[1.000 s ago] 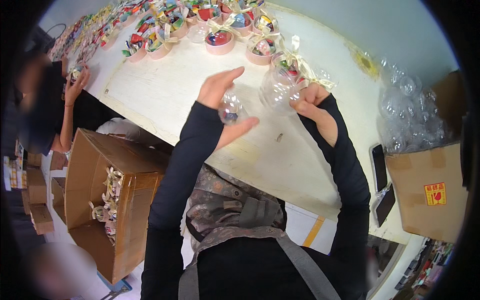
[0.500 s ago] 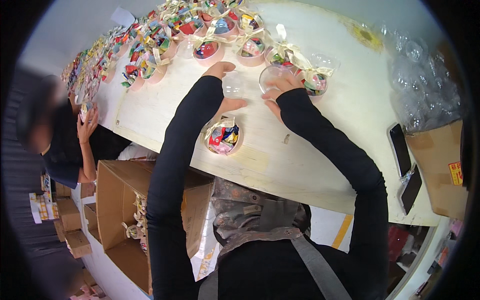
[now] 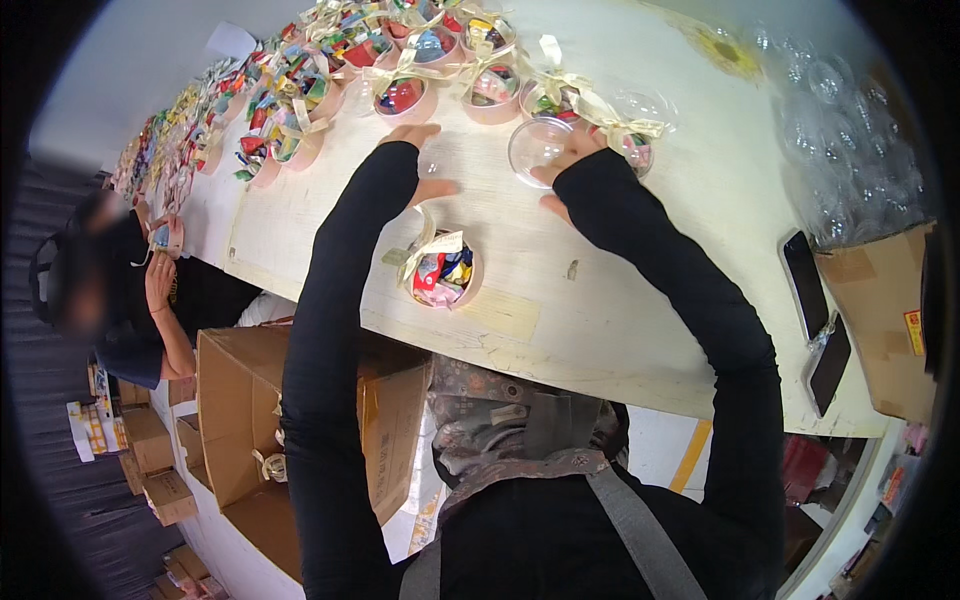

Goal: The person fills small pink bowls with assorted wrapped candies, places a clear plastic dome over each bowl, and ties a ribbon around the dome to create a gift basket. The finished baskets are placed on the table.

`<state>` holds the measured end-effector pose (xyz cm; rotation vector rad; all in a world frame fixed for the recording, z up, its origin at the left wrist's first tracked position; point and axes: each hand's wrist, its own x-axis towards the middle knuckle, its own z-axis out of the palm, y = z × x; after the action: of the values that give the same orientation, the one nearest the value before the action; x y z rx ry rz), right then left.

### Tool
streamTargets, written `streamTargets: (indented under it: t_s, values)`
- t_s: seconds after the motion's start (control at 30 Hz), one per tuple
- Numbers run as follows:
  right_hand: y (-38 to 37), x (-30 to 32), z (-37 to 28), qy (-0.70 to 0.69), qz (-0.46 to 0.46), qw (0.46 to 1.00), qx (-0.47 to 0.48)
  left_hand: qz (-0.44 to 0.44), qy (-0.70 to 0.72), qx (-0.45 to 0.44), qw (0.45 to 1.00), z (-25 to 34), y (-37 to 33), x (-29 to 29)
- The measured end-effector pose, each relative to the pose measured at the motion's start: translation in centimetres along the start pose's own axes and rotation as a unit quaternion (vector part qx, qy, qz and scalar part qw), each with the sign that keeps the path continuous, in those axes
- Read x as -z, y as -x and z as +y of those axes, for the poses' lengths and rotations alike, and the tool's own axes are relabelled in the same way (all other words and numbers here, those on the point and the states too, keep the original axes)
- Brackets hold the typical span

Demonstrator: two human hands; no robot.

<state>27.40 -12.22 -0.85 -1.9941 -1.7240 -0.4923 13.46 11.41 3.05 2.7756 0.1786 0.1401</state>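
My left hand (image 3: 415,165) is curved around a clear plastic dome (image 3: 432,158), faint against the white table, with its thumb and fingers on opposite sides. A second clear round dome (image 3: 538,150) is gripped at its right edge by my right hand (image 3: 572,160); some of those fingers are hidden by the sleeve. Nearer me stands an uncovered pink round box (image 3: 447,278), full of colourful wrapped sweets. A cream ribbon (image 3: 425,245) is attached at its upper left.
Many ribboned pink boxes of sweets (image 3: 405,97) crowd the far left of the table (image 3: 660,280). Clear domes (image 3: 850,150) are heaped at the right, by two phones (image 3: 803,285) and a cardboard box (image 3: 880,320). A co-worker (image 3: 150,290) handles a box at left. An open carton (image 3: 240,400) stands below.
My left hand has shifted left with its clear dome. My right hand and its dome have moved slightly left and up. The co-worker's hands and box have changed position.
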Motion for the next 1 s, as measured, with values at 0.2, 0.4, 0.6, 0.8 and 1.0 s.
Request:
streamTargets:
  t_s: [0.2, 0.4, 0.6, 0.8, 1.0]
  values:
    - [-2.1, 1.8, -1.6, -0.212, -0.038, 0.968, -0.131, 0.042, 0.172, 0.021, 0.984, 1.2, -0.4, 0.4]
    - [-3.6, 5.5, -3.9, -0.551, -0.092, 0.799, -0.221, -0.003, 0.396, -0.008, 0.918, 7.9, 0.7, 3.1]
    - [-2.4, 2.0, -0.1, -0.571, -0.096, 0.742, -0.338, 0.133, 0.171, 0.091, 0.972, 3.4, 1.9, 2.4]
    - [-0.7, -3.6, 3.6, -0.179, 0.084, 0.940, -0.278, 0.150, 0.371, 0.178, 0.899, 5.2, 4.2, 4.6]
    - [-2.3, 2.9, -3.7, -0.185, 0.091, 0.978, -0.034, 0.098, 0.452, 0.165, 0.871, 8.4, 8.0, 4.3]
